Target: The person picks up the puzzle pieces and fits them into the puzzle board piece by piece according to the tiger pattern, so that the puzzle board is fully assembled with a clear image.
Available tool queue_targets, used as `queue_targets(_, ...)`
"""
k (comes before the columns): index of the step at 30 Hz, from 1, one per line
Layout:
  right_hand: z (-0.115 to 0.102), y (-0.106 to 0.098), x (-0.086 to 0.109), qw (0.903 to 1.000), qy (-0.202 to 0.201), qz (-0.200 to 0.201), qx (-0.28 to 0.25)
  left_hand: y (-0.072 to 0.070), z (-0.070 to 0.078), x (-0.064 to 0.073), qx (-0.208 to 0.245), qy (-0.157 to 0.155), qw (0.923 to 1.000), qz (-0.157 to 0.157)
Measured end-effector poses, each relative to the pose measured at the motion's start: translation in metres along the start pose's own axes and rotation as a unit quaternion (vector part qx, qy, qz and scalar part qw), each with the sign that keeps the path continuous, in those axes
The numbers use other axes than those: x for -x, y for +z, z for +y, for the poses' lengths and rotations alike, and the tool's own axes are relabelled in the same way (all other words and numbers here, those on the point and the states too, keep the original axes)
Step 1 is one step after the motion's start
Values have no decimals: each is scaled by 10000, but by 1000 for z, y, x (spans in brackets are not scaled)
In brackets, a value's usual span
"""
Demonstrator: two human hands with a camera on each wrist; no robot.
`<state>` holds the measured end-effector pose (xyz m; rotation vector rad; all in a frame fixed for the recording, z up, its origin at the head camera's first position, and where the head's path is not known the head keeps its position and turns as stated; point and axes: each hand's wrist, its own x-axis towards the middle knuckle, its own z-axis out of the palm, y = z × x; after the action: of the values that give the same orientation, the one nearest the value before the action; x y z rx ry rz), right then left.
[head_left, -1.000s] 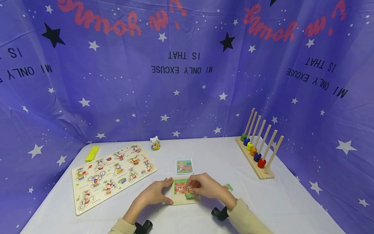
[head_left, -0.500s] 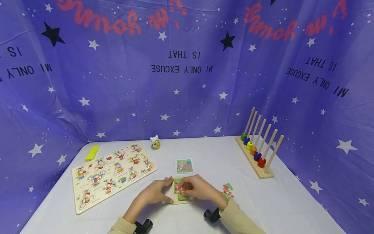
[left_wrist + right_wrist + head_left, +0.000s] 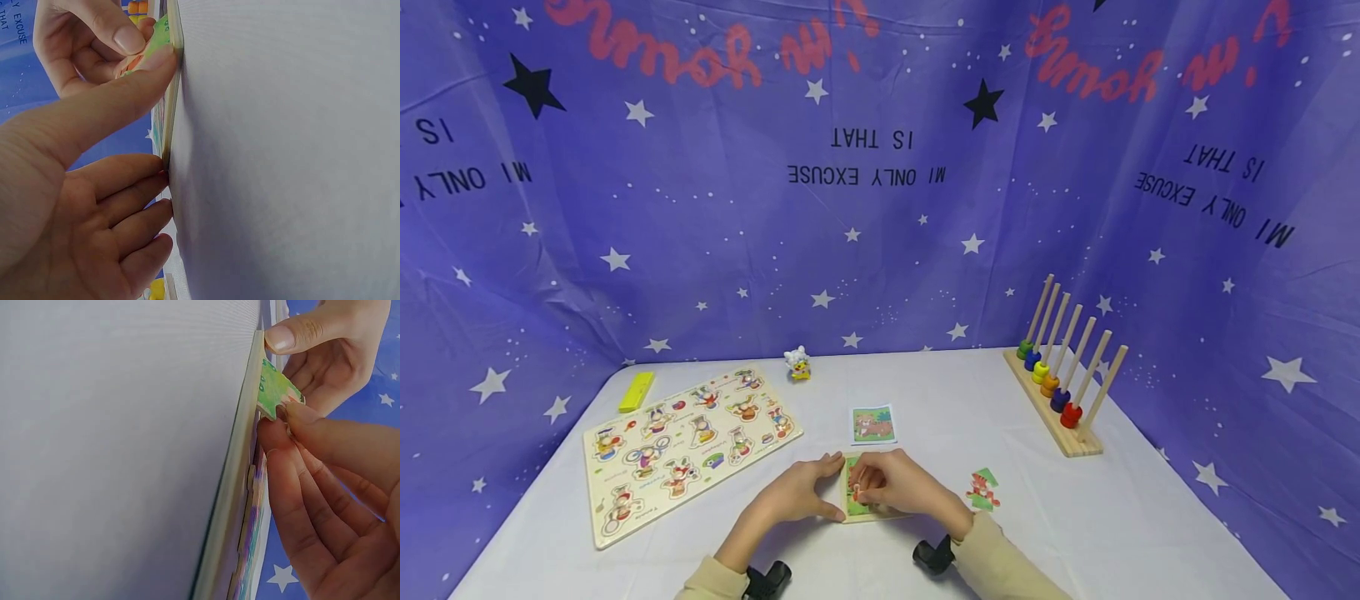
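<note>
My right hand [image 3: 895, 483] pinches a green and orange puzzle piece [image 3: 275, 390] between thumb and fingers. The piece is tilted over the near left part of a small wooden puzzle tray [image 3: 236, 462]. My left hand [image 3: 801, 493] rests along the tray's left edge. Its thumb [image 3: 153, 62] touches the near corner and its nearly straight fingers lie toward the far corner. In the head view the right hand hides most of the tray's inside. Several loose pieces [image 3: 982, 489] with a red animal on green lie to the right. A picture card [image 3: 873, 425] of a brown animal lies behind the tray.
At the left lies a large wooden puzzle board [image 3: 597, 492] with cartoon figures, beside a yellow block [image 3: 637, 392]. A small white and yellow figurine [image 3: 798, 365] stands at the back. A wooden peg stand [image 3: 1078, 447] with coloured beads is at the right.
My right hand has moved left over the tray with the puzzle piece, toward its near left part. The loose pieces at the right have come into fuller view. My left hand stays put.
</note>
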<state>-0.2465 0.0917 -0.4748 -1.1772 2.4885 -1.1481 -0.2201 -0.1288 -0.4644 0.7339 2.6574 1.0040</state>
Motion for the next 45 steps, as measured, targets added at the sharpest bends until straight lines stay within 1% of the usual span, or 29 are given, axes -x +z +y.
queue_targets(6,-2,1,-2,9998,197,54,-79,0,0,0,-26,-20,10000,6)
queue_targets(12,-2,1,-1,9996,287,56,66,0,1,0,-19,-14,10000,2)
queue_targets(17,-2,-1,1,9994,231,-23,256,0,1,0,-36,-11,10000,11)
queue_targets(23,-2,-6,2,9972,67,-196,723,0,2,0,-39,-50,10000,15)
queue_targets(25,-1,-6,1,9964,48,-248,805,0,2,0,-24,-64,10000,19)
queue_targets(36,0,-7,1,9951,43,-301,939,0,1,0,-40,-79,10000,28)
queue_targets(41,0,-8,0,9945,-23,-325,999,0,2,0,-38,-72,10000,12)
queue_targets(45,0,-8,1,9943,13,-347,1006,0,2,0,-30,-55,10000,17)
